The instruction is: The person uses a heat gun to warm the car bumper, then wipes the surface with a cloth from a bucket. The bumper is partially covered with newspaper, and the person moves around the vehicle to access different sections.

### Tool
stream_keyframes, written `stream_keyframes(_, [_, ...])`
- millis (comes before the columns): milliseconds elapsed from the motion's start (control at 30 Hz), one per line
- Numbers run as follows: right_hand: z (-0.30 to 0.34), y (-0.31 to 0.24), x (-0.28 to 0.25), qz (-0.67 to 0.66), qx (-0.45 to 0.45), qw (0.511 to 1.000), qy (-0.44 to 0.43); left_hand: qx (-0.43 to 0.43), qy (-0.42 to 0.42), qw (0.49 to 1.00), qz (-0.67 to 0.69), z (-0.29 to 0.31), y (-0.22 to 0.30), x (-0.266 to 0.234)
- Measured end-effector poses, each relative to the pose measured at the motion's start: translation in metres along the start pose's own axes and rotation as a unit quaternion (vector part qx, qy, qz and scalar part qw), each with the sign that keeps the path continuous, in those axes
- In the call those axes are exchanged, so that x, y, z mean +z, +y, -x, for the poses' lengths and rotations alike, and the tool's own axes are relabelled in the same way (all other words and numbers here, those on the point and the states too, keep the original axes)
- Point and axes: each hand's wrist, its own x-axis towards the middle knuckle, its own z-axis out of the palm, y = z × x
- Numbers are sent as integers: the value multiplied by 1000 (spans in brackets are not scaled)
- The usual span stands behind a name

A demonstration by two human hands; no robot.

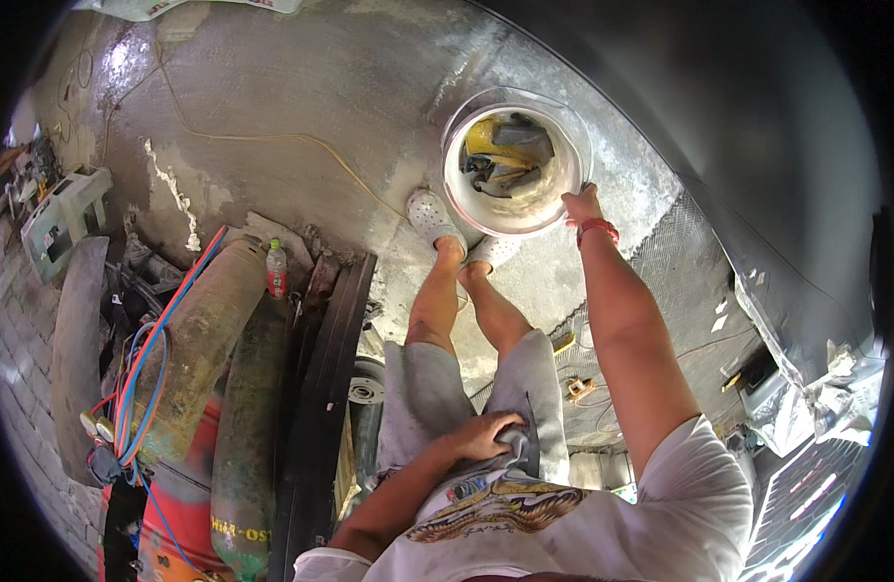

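A round white bucket (458, 184) stands on the floor just beyond my feet. Inside it lie a yellow piece (486, 141) and several dark, crumpled pieces I cannot name. My right hand (583, 206), with a red band at the wrist, is closed on the bucket's right side at the rim; a thin handle loops around the far side. Close to my body, my left hand (484, 436) is closed on bunched grey cloth (518, 452) at the front of my grey shorts. Whether that cloth is part of the shorts or separate, I cannot tell.
Two worn gas cylinders (209, 339) with red and blue hoses (156, 335) stand at left, beside a small bottle (277, 270) and dark metal beams (321, 388). A yellowish cord (301, 139) crosses the floor. A large dark panel (757, 165) rises at right.
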Motion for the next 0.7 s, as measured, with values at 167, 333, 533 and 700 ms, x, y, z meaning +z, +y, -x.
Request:
stream_keyframes(167, [-19,49,-17,-153,15,985,-77,-144,-92,937,303,-3,17,11])
stream_keyframes(333, [-21,66,-37,-152,-10,985,-80,-239,-30,835,494,10,66,27])
stream_keyframes(533, [-38,42,-32,-35,-359,909,208,-159,132,976,67,-81,36,-38])
stream_keyframes(700, [-80,9,-26,132,-444,852,246,-14,352,855,-381,-207,35,-180])
